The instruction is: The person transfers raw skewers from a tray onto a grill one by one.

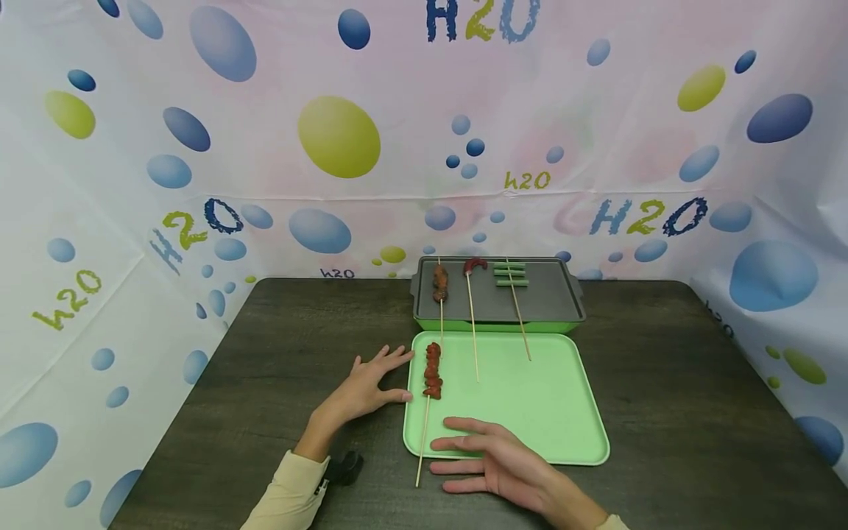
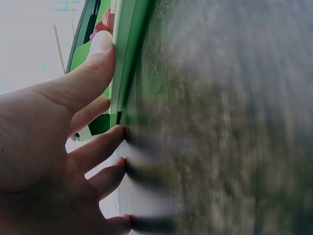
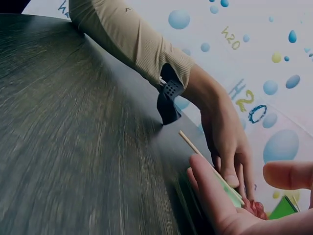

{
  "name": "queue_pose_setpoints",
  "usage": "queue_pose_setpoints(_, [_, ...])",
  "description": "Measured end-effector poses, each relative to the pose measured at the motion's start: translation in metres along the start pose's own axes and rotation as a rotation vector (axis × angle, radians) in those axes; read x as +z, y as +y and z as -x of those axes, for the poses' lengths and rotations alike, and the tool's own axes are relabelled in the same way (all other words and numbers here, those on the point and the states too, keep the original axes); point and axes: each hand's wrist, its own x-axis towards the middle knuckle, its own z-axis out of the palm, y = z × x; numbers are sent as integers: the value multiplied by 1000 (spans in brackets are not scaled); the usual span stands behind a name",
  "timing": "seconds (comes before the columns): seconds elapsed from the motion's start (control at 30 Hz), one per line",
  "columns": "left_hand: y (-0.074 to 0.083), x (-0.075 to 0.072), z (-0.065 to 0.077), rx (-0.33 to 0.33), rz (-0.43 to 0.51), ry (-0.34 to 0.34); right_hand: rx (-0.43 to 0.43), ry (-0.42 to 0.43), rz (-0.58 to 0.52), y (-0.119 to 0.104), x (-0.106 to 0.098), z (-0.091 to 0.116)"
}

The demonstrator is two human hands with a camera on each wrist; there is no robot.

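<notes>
A light green tray (image 1: 523,405) lies on the dark table, bearing a skewer of red meat pieces (image 1: 433,372) along its left side. The bare stick end sticks out past the tray's front edge. My left hand (image 1: 364,386) is at the tray's left edge, fingers spread; in the left wrist view its thumb (image 2: 100,56) rests at the rim and the other fingertips touch the table side. Over the tray's front edge hovers my right hand (image 1: 497,460), fingers straight and apart, just right of the stick. It holds nothing.
Behind the tray stands a grey grill plate (image 1: 546,291) with a green base. Across it lie a brown meat skewer (image 1: 440,283), a skewer with a curled dark red piece (image 1: 474,265) and a skewer of green pieces (image 1: 510,274), their sticks reaching over the tray. A patterned curtain (image 1: 397,147) hangs behind.
</notes>
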Motion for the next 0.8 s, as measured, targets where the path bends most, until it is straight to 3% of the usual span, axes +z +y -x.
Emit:
queue_pose_setpoints(0.47, [2, -1, -1, -1, -2, -6, -12, 8, -32, 3, 14, -19])
queue_pose_setpoints(0.8, [3, -1, -1, -9, 0, -2, -81, 98, 63, 8, 8, -13])
